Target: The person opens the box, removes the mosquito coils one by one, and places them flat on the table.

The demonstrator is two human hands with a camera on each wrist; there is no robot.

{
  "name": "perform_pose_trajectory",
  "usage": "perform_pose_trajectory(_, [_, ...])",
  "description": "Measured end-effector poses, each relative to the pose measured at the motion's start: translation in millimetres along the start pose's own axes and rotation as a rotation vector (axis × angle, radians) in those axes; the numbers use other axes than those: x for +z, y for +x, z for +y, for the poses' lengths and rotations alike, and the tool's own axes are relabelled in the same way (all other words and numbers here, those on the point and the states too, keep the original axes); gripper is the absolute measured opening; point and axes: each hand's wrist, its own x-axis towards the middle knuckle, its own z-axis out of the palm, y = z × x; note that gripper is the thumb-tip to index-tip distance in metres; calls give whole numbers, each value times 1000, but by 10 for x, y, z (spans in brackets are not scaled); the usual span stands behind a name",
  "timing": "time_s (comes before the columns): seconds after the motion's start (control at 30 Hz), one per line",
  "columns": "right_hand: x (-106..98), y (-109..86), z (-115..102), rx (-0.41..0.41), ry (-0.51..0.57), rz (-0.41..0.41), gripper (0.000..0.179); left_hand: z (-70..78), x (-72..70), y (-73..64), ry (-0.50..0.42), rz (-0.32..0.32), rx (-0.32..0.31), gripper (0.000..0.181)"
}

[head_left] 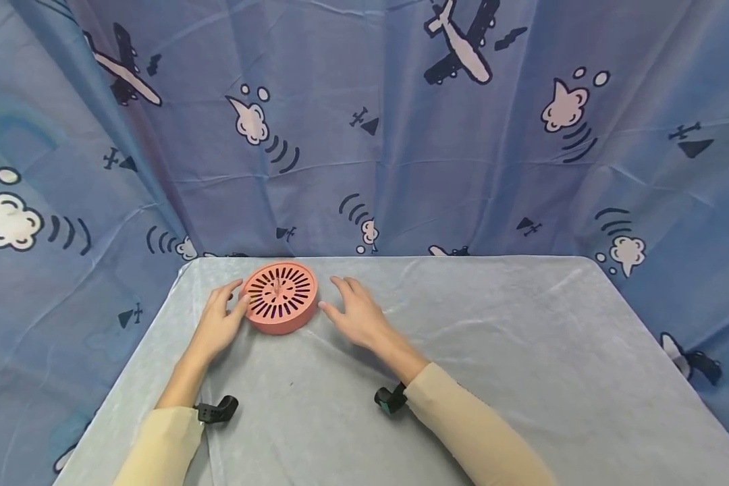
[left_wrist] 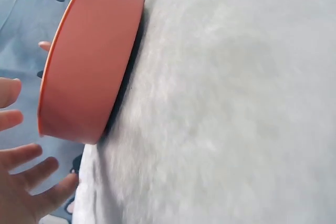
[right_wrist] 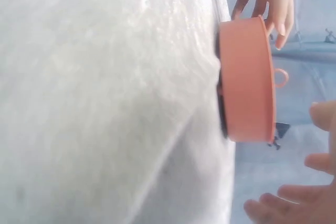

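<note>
A round coral-coloured mosquito coil holder (head_left: 281, 297) lies flat at the far left of the table. Radial slots cut through its lid, and a small ring (right_wrist: 282, 78) stands up from the centre. My left hand (head_left: 217, 325) is at its left side with fingers spread and relaxed, the thumb overlapping the rim in the head view. Whether that thumb touches cannot be told. On the other side, my right hand (head_left: 360, 316) is held a little apart from the holder, its fingers loosely extended. Neither hand grips anything. The holder's smooth side wall (left_wrist: 92, 59) shows in the left wrist view.
A pale grey plush cloth (head_left: 492, 351) covers the table. Blue curtains (head_left: 364, 135) printed with planes and clouds hang behind the table and along its sides. The table's back edge runs just beyond the holder. Each wrist wears a small black camera (head_left: 217, 410).
</note>
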Motion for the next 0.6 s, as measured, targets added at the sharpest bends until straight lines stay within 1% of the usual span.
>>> perform_pose_trajectory(0.13, [109, 91, -3, 8, 76, 10, 67, 1, 53, 74, -108, -26, -68, 55])
perform_pose_trajectory(0.27, [206, 182, -28, 14, 148, 21, 64, 0, 85, 121, -183, -57, -111, 55])
perform_pose_trajectory(0.43, [319, 270, -44, 24, 233, 29, 61, -10, 118, 143, -201, -76, -130, 53])
perform_pose_trajectory(0.6, [444, 337, -92, 19, 324, 13, 57, -55, 131, 173, -179, -88, -124, 51])
